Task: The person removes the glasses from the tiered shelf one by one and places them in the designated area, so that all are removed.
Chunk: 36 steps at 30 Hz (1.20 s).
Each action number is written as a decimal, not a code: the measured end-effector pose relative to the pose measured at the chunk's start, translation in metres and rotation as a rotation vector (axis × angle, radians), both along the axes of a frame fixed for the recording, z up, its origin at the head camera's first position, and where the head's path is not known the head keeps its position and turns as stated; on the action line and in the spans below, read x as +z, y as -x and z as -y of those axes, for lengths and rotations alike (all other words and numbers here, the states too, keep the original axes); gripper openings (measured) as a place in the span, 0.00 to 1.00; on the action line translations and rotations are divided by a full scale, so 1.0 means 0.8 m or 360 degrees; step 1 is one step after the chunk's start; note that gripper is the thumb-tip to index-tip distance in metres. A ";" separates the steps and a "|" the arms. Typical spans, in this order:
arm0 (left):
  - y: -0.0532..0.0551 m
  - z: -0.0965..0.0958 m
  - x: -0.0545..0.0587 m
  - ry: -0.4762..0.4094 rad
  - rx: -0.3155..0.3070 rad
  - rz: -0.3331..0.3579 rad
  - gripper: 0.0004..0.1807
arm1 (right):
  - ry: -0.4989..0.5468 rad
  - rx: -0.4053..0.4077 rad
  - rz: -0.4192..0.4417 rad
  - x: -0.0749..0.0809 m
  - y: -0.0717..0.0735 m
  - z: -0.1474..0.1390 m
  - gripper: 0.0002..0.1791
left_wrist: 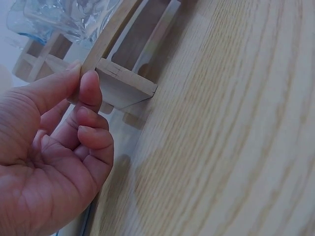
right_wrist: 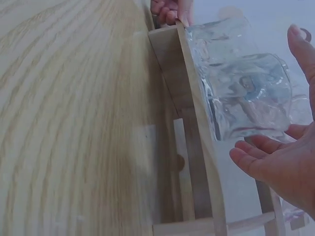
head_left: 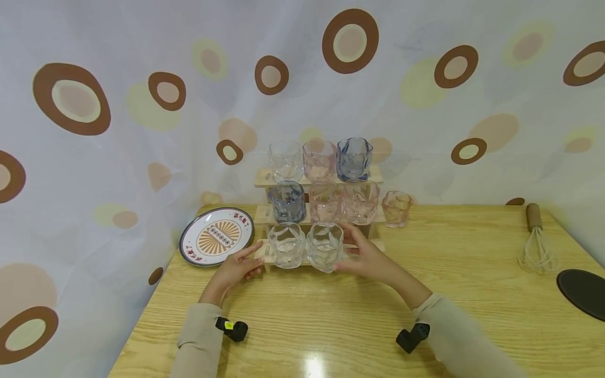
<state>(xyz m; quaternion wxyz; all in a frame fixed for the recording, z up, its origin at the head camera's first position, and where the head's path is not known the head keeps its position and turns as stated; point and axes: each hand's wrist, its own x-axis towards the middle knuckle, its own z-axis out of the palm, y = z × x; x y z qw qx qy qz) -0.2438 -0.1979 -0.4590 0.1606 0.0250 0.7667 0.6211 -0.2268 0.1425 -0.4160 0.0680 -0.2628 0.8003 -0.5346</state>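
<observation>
My left hand (head_left: 239, 269) pinches the left end of the lowest tier of a wooden stepped rack (left_wrist: 125, 78) between thumb and fingers. Two clear glasses stand side by side on that tier, the left glass (head_left: 287, 247) and the right glass (head_left: 324, 248). My right hand (head_left: 366, 257) is spread at the right glass, fingertips right at its side and the thumb held away from the glass wall, as the right wrist view shows. Higher up are a blue glass (head_left: 287, 202) and two pink glasses on the middle tier, and clear, pink and blue glasses on the top.
Another pink glass (head_left: 397, 208) stands on the table (head_left: 449, 252) right of the rack. A patterned plate (head_left: 217, 212) leans at the left. A whisk (head_left: 536, 241) and a black round object (head_left: 583, 293) lie far right. A patterned cloth hangs behind.
</observation>
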 end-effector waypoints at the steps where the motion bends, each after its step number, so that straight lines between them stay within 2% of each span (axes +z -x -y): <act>1: 0.000 0.000 0.000 -0.0002 0.0001 0.0002 0.31 | 0.0005 -0.0008 -0.0006 -0.001 0.001 0.003 0.52; 9: 0.001 -0.001 -0.001 -0.0002 0.0029 0.0010 0.30 | 0.0053 -0.0139 -0.0038 -0.008 0.002 0.021 0.50; 15: 0.002 0.000 0.000 0.0016 0.0023 0.0002 0.31 | 0.0078 -0.0205 -0.0041 -0.004 -0.001 0.029 0.48; 22: 0.000 0.000 0.002 -0.0014 0.0019 0.0022 0.31 | 0.0083 -0.0312 0.0057 -0.013 0.001 0.036 0.49; 36: 0.000 0.000 0.001 -0.0012 -0.0007 0.0013 0.31 | 0.0109 -0.0357 0.0145 -0.006 -0.003 0.040 0.48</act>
